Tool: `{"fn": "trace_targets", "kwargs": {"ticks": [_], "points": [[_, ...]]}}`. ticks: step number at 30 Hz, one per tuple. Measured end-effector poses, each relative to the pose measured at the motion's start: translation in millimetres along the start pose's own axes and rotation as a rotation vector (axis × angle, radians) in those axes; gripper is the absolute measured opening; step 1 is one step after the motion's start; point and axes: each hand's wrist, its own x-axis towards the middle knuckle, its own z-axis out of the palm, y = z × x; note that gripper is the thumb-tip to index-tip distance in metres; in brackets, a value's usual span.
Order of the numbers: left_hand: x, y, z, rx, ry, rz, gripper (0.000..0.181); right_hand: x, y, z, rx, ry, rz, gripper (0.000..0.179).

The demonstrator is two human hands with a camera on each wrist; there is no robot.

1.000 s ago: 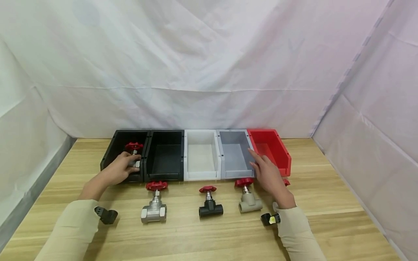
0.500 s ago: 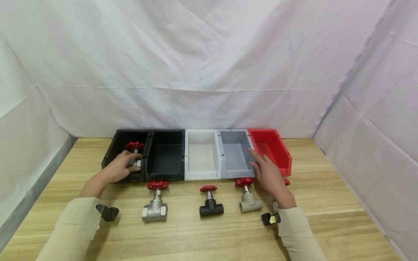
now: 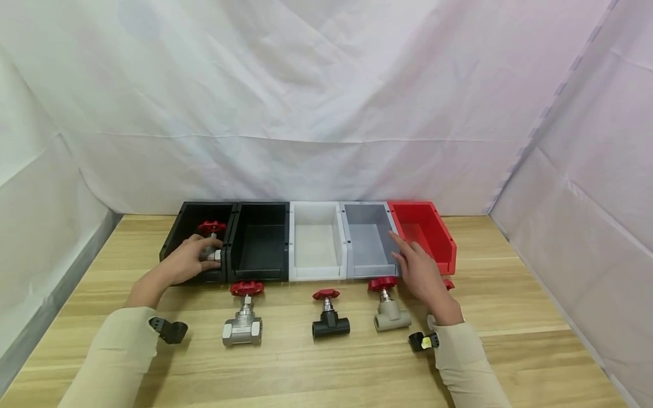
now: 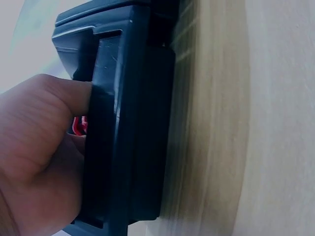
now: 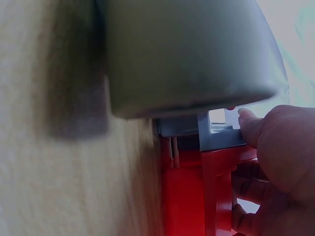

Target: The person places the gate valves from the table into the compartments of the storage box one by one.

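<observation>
In the head view my left hand (image 3: pixel 185 262) reaches into the leftmost black bin (image 3: pixel 176 233) and grips a metal valve (image 3: pixel 216 255) with a red handwheel, which lies inside. The left wrist view shows my thumb over the front lip of that black bin (image 4: pixel 106 132), with the valve mostly hidden. My right hand (image 3: pixel 422 277) rests over the wall between the grey bin (image 3: pixel 372 271) and the red bin (image 3: pixel 445 268), index finger extended. In the right wrist view its thumb touches the grey corner, while its other fingers lie at the red rim.
A second black bin (image 3: pixel 260 274) and a white bin (image 3: pixel 317 274) complete the row. In front stand a metal valve (image 3: pixel 242 330), a black valve (image 3: pixel 331 326) and a beige valve (image 3: pixel 391 317). Another red handwheel (image 3: pixel 448 284) shows partly behind the right wrist. White curtains (image 3: pixel 326 113) enclose the table.
Almost nothing differs. The whole scene shifts slightly to the right in the head view; both hands keep their places at the bins.
</observation>
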Motion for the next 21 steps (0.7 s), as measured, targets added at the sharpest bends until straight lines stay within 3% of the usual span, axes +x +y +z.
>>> {"fn": "trace_targets", "kwargs": {"ticks": [9,21], "points": [[-9.1,4.2,-5.4,-0.038,0.049,-0.011,0.04,-0.3,-1,-1,0.003,-0.001,-0.002,0.06],[-28.8,18.9,1.0,-0.08,0.207,-0.019,0.039,-0.4,-2,-1,-0.001,-0.015,0.016,0.061]]}}
